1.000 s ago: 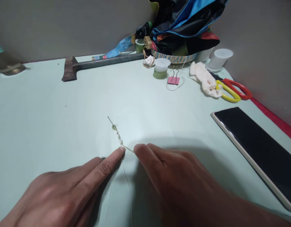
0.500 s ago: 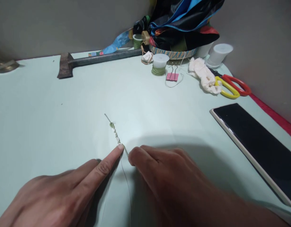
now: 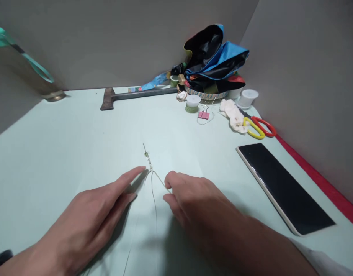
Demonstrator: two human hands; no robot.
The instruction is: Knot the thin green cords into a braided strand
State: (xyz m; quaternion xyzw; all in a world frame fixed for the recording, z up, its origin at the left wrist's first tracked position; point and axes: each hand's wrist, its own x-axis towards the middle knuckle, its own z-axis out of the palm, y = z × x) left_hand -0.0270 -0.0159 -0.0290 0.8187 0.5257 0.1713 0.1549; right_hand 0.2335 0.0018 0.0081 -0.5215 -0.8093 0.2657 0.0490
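Observation:
A short knotted cord piece [image 3: 149, 161], with a green knot and a loose end at its top, lies on the pale table. My left hand [image 3: 98, 207] reaches in from the left, index finger stretched out with its tip beside the lower knots and the thumb apart below. From those knots a green cord [image 3: 160, 180] runs straight into my right hand [image 3: 193, 199], passing between its bent index finger and thumb. The rest of that grip is hidden. Thin loose threads [image 3: 154, 199] trail down from the knots between both hands.
Along the back lie a hammer-like tool [image 3: 108, 99], a colourful cloth bag [image 3: 213, 65], a green thread spool [image 3: 193, 103] and a pink binder clip [image 3: 203, 114]. To the right are crumpled white tissue [image 3: 233, 115], scissors [image 3: 258, 128], a white spool [image 3: 248, 98] and a phone [image 3: 282, 188].
The view has tilted up and back. My left index fingertip has come off the knots to their left side, and its thumb shows apart. My right hand has drawn the green cord further right.

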